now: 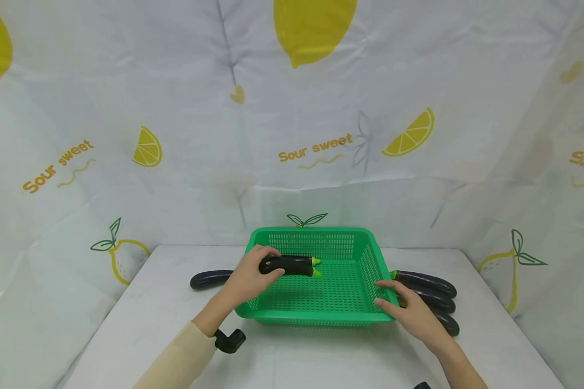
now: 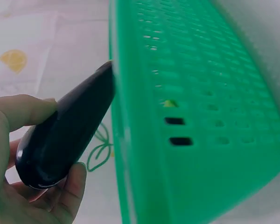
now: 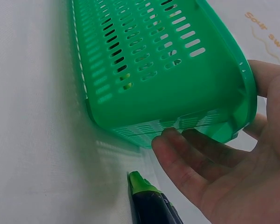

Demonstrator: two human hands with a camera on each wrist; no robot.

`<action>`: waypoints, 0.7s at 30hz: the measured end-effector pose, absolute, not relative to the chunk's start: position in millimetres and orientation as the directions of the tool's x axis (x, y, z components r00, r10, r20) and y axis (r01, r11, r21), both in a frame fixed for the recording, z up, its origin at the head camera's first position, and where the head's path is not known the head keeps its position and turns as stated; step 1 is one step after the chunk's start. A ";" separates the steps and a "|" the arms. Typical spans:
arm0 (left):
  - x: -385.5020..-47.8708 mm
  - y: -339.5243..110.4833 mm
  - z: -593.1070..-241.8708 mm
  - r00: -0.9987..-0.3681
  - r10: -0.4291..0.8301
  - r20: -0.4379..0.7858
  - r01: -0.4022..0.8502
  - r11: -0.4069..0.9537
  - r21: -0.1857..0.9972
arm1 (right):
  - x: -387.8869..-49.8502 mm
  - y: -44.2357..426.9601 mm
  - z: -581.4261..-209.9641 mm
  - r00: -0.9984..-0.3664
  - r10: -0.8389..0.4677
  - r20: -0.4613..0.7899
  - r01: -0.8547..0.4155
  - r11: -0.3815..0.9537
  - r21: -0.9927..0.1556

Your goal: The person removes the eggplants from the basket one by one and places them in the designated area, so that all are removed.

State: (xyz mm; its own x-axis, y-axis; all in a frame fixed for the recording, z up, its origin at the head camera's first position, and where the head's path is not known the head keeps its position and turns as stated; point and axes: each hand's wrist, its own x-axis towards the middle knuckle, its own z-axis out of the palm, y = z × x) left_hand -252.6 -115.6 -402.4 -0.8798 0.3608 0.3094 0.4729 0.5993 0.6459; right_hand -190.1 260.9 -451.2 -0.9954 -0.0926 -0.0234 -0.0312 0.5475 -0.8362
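My left hand [image 1: 250, 275] holds a dark purple eggplant [image 2: 65, 126] near its rounded end, over the left side of a green plastic basket [image 1: 321, 319]. The green stem of this eggplant points right. Just behind it, another eggplant [image 1: 302, 260] shows inside the basket, partly hidden by the held one and my fingers. At the basket's front right corner, my right hand [image 1: 413, 313] grips the rim, with several fingers [image 3: 177, 158] against the outer wall. A further eggplant [image 1: 210, 279] lies on the table left of the basket, partly covered by my left hand.
Right of the basket, three eggplants [image 1: 425, 283] lie side by side on the white tabletop [image 1: 292, 362], partly behind my right hand. A white lemon-print sheet [image 1: 199, 178] hangs behind the table and along the sides.
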 end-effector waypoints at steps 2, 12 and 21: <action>-250.7 -119.7 -400.2 -0.876 0.344 0.339 0.482 0.585 0.652 | -190.2 261.1 -451.4 -0.996 -0.091 -0.023 -0.030 0.544 -0.839; -236.9 -143.5 -395.9 -0.858 0.258 0.444 0.510 0.536 0.673 | -189.0 260.3 -451.3 -0.995 -0.095 -0.023 -0.033 0.544 -0.839; -217.7 -165.9 -397.0 -0.860 0.184 0.475 0.501 0.477 0.722 | -190.2 261.3 -451.5 -0.996 -0.089 -0.028 -0.024 0.539 -0.842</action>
State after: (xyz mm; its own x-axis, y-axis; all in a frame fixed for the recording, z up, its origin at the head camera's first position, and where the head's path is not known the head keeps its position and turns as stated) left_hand -217.7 -165.9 -397.0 -0.8604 0.1844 0.4750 0.5009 0.4772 0.7221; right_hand -190.2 261.3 -451.5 -0.9957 -0.0886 -0.0283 -0.0241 0.5387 -0.8422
